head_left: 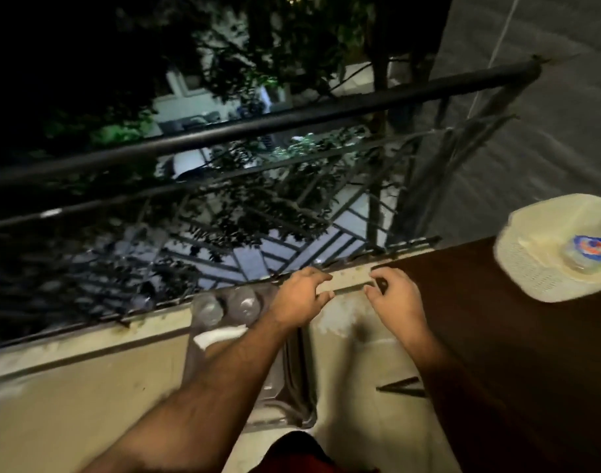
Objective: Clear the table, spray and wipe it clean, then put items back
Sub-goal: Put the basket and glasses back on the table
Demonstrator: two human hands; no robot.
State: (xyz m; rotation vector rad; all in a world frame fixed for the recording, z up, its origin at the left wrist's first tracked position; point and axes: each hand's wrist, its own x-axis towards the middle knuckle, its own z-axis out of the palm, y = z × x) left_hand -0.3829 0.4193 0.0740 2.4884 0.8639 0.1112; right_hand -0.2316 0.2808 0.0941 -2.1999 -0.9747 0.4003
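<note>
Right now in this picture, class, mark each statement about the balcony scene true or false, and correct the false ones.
1. Both hands are empty. True: the left hand and right hand hold nothing.
2. The cream tray sits on the dark brown table. True.
3. The tray is bare. False: a small container with a blue and red lid rests on it.
4. The clear plastic tray is on the table. False: it lies on the floor by the railing.

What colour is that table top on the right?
The table top is dark reddish brown, seen in the head view, the only one.
</note>
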